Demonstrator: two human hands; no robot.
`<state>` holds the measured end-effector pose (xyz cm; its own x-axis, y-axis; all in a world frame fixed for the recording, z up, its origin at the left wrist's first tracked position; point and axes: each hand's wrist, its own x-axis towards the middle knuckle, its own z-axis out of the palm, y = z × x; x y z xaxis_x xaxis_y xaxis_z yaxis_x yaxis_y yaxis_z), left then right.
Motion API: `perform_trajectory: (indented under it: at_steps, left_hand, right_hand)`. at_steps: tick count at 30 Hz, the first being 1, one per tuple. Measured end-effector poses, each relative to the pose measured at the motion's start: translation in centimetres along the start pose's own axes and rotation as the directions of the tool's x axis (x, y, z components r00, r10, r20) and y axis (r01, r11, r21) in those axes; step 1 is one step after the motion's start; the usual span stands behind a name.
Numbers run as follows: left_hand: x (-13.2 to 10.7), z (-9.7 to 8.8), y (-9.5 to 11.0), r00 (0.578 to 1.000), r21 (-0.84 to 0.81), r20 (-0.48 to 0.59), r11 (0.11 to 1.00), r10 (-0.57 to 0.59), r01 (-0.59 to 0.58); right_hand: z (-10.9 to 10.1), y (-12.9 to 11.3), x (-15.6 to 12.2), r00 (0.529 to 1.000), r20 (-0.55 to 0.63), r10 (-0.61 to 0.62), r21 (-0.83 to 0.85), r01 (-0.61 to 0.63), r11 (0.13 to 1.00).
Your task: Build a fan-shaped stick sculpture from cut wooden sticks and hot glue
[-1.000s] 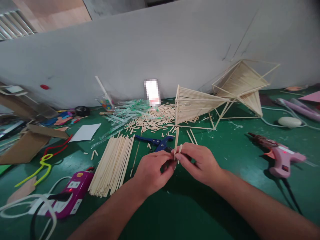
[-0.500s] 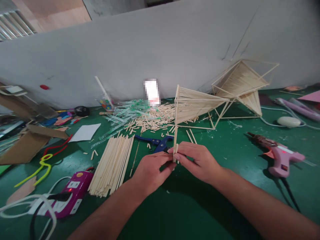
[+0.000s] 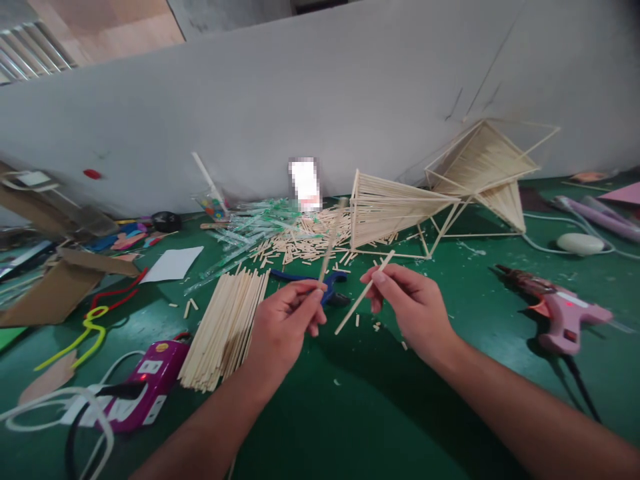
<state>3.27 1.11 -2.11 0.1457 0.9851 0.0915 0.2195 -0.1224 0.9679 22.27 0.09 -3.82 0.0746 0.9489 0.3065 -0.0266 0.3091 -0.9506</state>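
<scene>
My left hand is closed around a thin wooden stick, which points up and away and is blurred by motion. Between the thumb and fingers of my right hand a shorter wooden stick slants down to the left. The two hands are apart, and so are their sticks. Behind my left hand lies a blue-handled cutter, partly hidden. A bundle of long wooden sticks rests left of that hand. Small cut pieces lie on the green table between the hands.
A frame built of sticks stands at the back right. A pink glue gun lies at the right, its cord running forward. Short cut sticks are heaped near the wall. A purple power strip with cables sits front left.
My hands were together on upright sticks in front of the cutter. They have since separated, left and right, each holding a stick. Small pieces between them are now uncovered.
</scene>
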Motion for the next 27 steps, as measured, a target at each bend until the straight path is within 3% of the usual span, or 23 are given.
perform_trajectory:
  at_steps: [8,18,27]
  left_hand:
    - [0.7,-1.5,-0.5,0.996,-0.289,-0.036,0.953,0.079,-0.086]
    - [0.5,-1.0,-0.4,0.994,-0.234,-0.016,0.966,0.108,-0.108]
    - [0.5,-0.9,-0.5,0.997,-0.219,0.039,0.974,0.072,-0.062]
  right_hand:
    - [-0.2,0.8,0.9,0.982,-0.063,0.181,0.247,-0.160,0.956]
    - [-0.1,0.5,0.9,0.955,-0.018,0.296,0.393,-0.265,0.881]
    - [-0.4,0.5,1.4,0.886,0.062,0.459,0.515,-0.423,0.746]
